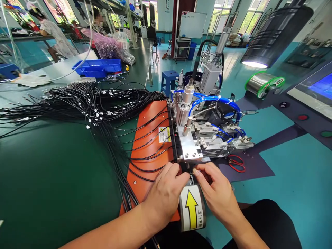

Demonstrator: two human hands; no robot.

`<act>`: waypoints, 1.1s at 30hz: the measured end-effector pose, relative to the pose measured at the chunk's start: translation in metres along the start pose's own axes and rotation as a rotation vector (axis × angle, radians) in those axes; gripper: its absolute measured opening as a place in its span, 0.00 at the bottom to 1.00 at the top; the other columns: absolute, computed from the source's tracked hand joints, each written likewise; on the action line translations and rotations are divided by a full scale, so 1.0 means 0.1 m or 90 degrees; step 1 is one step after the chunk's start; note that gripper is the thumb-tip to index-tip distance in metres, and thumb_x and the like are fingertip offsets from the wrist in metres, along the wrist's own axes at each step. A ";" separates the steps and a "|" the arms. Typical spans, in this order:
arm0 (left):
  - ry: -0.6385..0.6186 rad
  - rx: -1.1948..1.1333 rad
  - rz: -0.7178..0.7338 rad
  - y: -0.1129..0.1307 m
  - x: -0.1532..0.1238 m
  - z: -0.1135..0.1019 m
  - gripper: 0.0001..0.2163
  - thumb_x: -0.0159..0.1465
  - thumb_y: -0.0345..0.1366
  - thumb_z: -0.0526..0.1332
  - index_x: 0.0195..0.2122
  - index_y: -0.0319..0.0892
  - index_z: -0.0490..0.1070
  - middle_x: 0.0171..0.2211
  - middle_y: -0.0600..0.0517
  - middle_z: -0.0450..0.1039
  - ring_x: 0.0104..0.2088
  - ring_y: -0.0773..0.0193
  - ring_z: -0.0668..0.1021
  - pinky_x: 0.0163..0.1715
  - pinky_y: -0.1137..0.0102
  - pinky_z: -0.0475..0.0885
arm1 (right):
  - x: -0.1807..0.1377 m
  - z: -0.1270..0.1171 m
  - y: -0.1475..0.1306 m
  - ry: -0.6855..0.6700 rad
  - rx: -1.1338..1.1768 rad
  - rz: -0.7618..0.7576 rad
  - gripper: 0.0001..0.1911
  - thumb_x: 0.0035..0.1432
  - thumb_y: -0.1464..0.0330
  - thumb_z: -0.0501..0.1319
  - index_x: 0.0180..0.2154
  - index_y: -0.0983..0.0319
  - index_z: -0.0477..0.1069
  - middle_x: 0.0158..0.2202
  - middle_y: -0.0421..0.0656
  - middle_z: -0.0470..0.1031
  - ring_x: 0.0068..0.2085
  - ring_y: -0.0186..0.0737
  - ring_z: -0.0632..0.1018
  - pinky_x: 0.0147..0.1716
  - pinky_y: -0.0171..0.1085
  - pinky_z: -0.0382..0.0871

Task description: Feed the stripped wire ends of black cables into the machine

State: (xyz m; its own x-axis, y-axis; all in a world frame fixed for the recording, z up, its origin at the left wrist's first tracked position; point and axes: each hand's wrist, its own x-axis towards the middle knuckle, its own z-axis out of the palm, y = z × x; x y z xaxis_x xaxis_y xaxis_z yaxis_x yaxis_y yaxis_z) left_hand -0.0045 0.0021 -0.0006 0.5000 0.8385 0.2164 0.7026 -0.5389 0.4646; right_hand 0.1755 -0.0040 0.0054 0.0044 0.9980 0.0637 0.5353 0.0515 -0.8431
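My left hand (166, 190) rests on the near end of an orange plate (150, 145), its fingertips pinched on the end of a thin black cable at the front edge of a small metal machine (197, 135). My right hand (215, 190) meets it from the right, thumb and forefinger pinched at the same spot; the cable tip itself is hidden by the fingers. Several black cables (145, 138) lie across the orange plate into the machine's slot. Below the hands sits a white label with a yellow arrow (192, 209).
A large heap of black cables (77, 103) covers the green bench (52, 180) at left. Red scissors (237, 163) lie right of the machine. A solder spool (263, 84), a lamp (275, 34) and blue bins (100, 67) stand further back. Other people work at the far left.
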 end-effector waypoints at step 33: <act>-0.022 0.086 0.000 0.07 -0.01 -0.17 0.11 0.68 0.25 0.51 0.38 0.40 0.72 0.33 0.49 0.67 0.34 0.57 0.67 0.36 0.61 0.66 | 0.00 0.14 0.07 -0.014 0.090 0.184 0.21 0.64 0.51 0.54 0.31 0.61 0.70 0.26 0.38 0.70 0.28 0.37 0.67 0.29 0.33 0.62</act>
State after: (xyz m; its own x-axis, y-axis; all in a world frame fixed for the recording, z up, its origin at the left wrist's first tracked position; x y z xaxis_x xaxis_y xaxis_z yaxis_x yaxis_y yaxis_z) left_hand -0.0089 -0.0006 0.0171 0.5153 0.8365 0.1862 0.7633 -0.5468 0.3441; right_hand 0.1674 -0.0031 -0.0082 0.1195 0.9726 -0.1992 0.3921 -0.2306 -0.8906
